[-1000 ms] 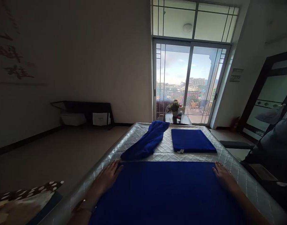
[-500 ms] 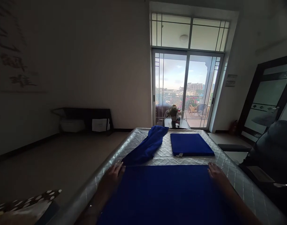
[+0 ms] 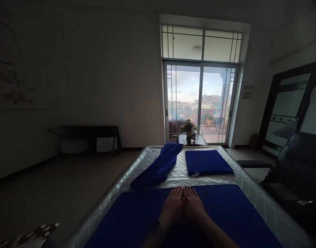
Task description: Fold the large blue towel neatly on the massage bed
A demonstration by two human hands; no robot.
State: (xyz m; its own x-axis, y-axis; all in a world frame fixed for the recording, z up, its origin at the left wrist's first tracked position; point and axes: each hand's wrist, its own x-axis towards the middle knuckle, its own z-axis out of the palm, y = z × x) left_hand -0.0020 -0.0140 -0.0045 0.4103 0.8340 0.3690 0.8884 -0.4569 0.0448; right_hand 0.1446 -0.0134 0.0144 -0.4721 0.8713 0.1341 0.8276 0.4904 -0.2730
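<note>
A large blue cloth (image 3: 222, 213) lies spread flat over the near part of the table. My left hand (image 3: 172, 203) and my right hand (image 3: 194, 203) rest side by side, palms down, near the middle of its far edge. Their fingers are stretched forward and the two hands touch; neither grips the cloth. Beyond it, a neatly folded blue cloth (image 3: 208, 162) with a small white tag sits on the right. To its left is a loose, crumpled length of blue cloth (image 3: 158, 167), its lower end near the spread cloth's far edge.
Silvery quilted fabric covers the table (image 3: 177, 179). A dark armchair (image 3: 299, 165) stands on the right. Behind the table are a small table with a potted plant (image 3: 188, 128) and a glass sliding door (image 3: 183, 89). A dark low shelf (image 3: 88, 132) is by the left wall.
Both hands have slid inward from the far corners of the spread cloth to meet at its middle. The folded and crumpled cloths stay where they were; the view has shifted slightly.
</note>
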